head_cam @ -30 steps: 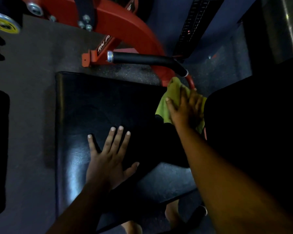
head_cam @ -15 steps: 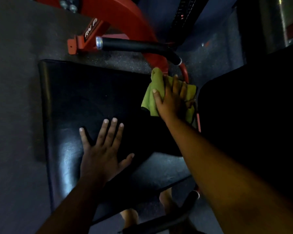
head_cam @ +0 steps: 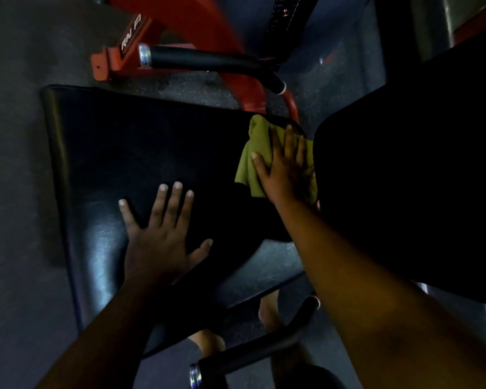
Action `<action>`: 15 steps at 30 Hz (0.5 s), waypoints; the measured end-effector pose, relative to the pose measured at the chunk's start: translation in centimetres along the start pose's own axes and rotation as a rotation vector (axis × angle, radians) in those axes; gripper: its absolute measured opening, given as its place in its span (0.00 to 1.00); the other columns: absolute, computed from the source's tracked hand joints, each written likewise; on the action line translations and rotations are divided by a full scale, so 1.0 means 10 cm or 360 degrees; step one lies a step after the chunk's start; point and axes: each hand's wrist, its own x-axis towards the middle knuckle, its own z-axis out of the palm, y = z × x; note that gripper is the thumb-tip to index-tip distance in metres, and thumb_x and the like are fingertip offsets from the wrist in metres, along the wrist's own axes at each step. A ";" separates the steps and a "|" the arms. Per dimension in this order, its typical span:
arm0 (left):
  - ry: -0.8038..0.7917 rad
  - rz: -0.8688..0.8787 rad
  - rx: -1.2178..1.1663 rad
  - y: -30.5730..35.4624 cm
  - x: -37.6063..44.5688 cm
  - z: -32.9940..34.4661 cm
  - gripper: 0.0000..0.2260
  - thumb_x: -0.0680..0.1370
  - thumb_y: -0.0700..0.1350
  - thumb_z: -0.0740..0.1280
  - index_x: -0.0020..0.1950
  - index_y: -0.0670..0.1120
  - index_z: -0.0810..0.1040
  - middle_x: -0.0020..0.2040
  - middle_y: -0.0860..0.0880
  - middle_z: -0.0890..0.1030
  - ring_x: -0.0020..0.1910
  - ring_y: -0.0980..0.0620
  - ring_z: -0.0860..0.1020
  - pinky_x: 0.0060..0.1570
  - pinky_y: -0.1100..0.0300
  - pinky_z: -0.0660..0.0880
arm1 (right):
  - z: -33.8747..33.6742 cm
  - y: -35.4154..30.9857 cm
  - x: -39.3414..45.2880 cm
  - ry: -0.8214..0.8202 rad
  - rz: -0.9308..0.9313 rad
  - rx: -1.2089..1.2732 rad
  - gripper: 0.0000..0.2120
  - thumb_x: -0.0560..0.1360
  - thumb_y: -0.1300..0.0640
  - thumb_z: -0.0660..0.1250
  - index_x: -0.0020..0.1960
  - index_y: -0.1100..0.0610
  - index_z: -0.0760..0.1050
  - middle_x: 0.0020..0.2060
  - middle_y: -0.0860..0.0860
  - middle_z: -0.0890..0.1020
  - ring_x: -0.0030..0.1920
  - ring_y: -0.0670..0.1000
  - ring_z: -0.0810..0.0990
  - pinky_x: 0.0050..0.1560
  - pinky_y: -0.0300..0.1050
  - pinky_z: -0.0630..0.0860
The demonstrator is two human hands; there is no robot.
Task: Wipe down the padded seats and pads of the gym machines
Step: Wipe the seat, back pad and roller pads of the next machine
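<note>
Head view: the left hand (head_cam: 157, 242) lay flat, fingers (head_cam: 174, 203) straight and spread, on the wide black padded vinyl seat (head_cam: 118, 153). The right hand (head_cam: 285, 175) pressed a crumpled yellow-green cloth (head_cam: 257, 141) with straight fingers against the seat's far right edge, just beside a dark upright back pad (head_cam: 418, 164). A black foam-grip handle with chrome end cap (head_cam: 202, 61) crossed the red steel machine frame (head_cam: 208, 23) beyond the seat.
</note>
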 end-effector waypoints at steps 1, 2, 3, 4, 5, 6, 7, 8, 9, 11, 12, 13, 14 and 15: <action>-0.0004 -0.0002 -0.0015 0.00 0.01 -0.03 0.45 0.76 0.74 0.52 0.84 0.46 0.54 0.85 0.46 0.49 0.84 0.46 0.49 0.70 0.20 0.40 | 0.02 0.08 -0.21 -0.0030 -0.0071 -0.0033 0.38 0.76 0.26 0.47 0.81 0.44 0.59 0.83 0.52 0.51 0.82 0.63 0.49 0.73 0.76 0.56; -0.0018 -0.0007 -0.0031 0.00 0.00 -0.05 0.45 0.76 0.74 0.52 0.84 0.46 0.55 0.85 0.46 0.49 0.84 0.46 0.49 0.70 0.20 0.40 | 0.06 0.19 -0.49 -0.0055 -0.0159 -0.0081 0.38 0.77 0.26 0.47 0.80 0.45 0.60 0.84 0.52 0.50 0.82 0.63 0.48 0.72 0.77 0.56; -0.0021 -0.0007 -0.0027 0.00 0.00 -0.07 0.44 0.76 0.74 0.52 0.84 0.46 0.55 0.85 0.46 0.49 0.84 0.46 0.48 0.70 0.20 0.40 | 0.10 0.31 -0.83 -0.0070 -0.0246 -0.0148 0.38 0.77 0.25 0.48 0.80 0.45 0.60 0.84 0.51 0.49 0.82 0.63 0.47 0.71 0.79 0.55; -0.0022 -0.0005 -0.0017 0.01 -0.01 -0.08 0.44 0.77 0.74 0.51 0.84 0.46 0.54 0.85 0.46 0.49 0.84 0.46 0.48 0.70 0.20 0.41 | 0.15 0.41 -1.16 -0.0090 -0.0336 -0.0223 0.39 0.77 0.24 0.48 0.81 0.44 0.58 0.84 0.51 0.48 0.82 0.63 0.47 0.70 0.81 0.54; -0.0027 -0.0001 -0.0012 0.01 -0.01 -0.08 0.44 0.77 0.73 0.51 0.84 0.46 0.54 0.85 0.46 0.49 0.84 0.46 0.48 0.70 0.20 0.41 | 0.18 0.50 -1.39 -0.0109 -0.0405 -0.0272 0.40 0.76 0.23 0.47 0.82 0.42 0.54 0.84 0.51 0.47 0.82 0.63 0.46 0.69 0.82 0.52; -0.0032 0.0004 -0.0010 0.01 -0.01 -0.08 0.43 0.78 0.73 0.51 0.84 0.46 0.54 0.85 0.45 0.49 0.84 0.46 0.48 0.70 0.20 0.41 | 0.21 0.57 -1.45 -0.0138 -0.0454 -0.0289 0.40 0.76 0.22 0.46 0.82 0.40 0.49 0.84 0.51 0.46 0.82 0.63 0.46 0.68 0.83 0.52; -0.0024 -0.0002 -0.0015 0.02 -0.01 -0.08 0.44 0.77 0.73 0.51 0.84 0.46 0.54 0.85 0.45 0.49 0.84 0.46 0.48 0.71 0.21 0.41 | 0.18 0.57 -1.34 -0.0190 -0.0465 -0.0262 0.40 0.75 0.22 0.45 0.82 0.37 0.45 0.84 0.49 0.45 0.82 0.63 0.45 0.67 0.84 0.53; 0.0001 -0.0007 -0.0017 0.01 0.00 -0.04 0.44 0.77 0.73 0.52 0.84 0.46 0.54 0.85 0.46 0.49 0.84 0.46 0.48 0.71 0.21 0.40 | 0.16 0.49 -1.10 -0.0192 -0.0431 -0.0218 0.39 0.75 0.22 0.44 0.82 0.36 0.45 0.84 0.48 0.45 0.82 0.63 0.45 0.67 0.83 0.55; 0.0016 -0.0014 -0.0022 0.01 0.00 -0.03 0.44 0.76 0.74 0.53 0.84 0.46 0.55 0.85 0.46 0.50 0.84 0.46 0.49 0.71 0.21 0.40 | 0.11 0.35 -0.79 -0.0169 -0.0352 -0.0163 0.38 0.75 0.22 0.43 0.82 0.36 0.47 0.84 0.47 0.46 0.82 0.63 0.46 0.67 0.82 0.56; 0.0060 -0.0002 -0.0006 0.00 -0.02 0.01 0.45 0.76 0.74 0.53 0.84 0.46 0.55 0.85 0.46 0.50 0.84 0.46 0.50 0.70 0.21 0.40 | 0.02 -0.02 -0.14 -0.0088 -0.0122 0.0003 0.38 0.75 0.25 0.44 0.81 0.39 0.54 0.83 0.50 0.51 0.82 0.63 0.49 0.68 0.79 0.59; 0.0075 0.0006 0.0010 0.00 -0.02 0.02 0.45 0.76 0.74 0.53 0.84 0.46 0.55 0.85 0.46 0.51 0.84 0.46 0.50 0.70 0.20 0.40 | -0.01 -0.17 0.12 -0.0051 -0.0019 0.0066 0.39 0.74 0.26 0.44 0.81 0.41 0.57 0.83 0.51 0.53 0.81 0.64 0.50 0.69 0.79 0.59; 0.0071 0.0008 0.0019 0.00 -0.02 0.02 0.45 0.76 0.74 0.52 0.84 0.46 0.55 0.85 0.45 0.51 0.84 0.46 0.50 0.70 0.20 0.40 | -0.01 -0.28 0.26 -0.0016 0.0036 0.0103 0.39 0.74 0.27 0.45 0.81 0.43 0.58 0.83 0.53 0.54 0.81 0.64 0.51 0.69 0.78 0.58; 0.0058 0.0009 0.0021 -0.01 -0.02 0.01 0.45 0.76 0.74 0.51 0.84 0.46 0.55 0.85 0.45 0.51 0.84 0.46 0.50 0.70 0.21 0.40 | 0.00 -0.31 0.28 0.0015 0.0030 0.0092 0.40 0.74 0.27 0.45 0.81 0.43 0.58 0.83 0.53 0.54 0.81 0.64 0.52 0.70 0.79 0.57; 0.0046 0.0011 0.0013 0.00 -0.02 -0.01 0.45 0.76 0.74 0.51 0.84 0.46 0.55 0.85 0.45 0.51 0.84 0.46 0.50 0.70 0.21 0.40 | 0.04 -0.26 0.16 0.0019 -0.0024 0.0033 0.39 0.75 0.27 0.46 0.81 0.44 0.57 0.83 0.53 0.54 0.81 0.64 0.52 0.70 0.79 0.56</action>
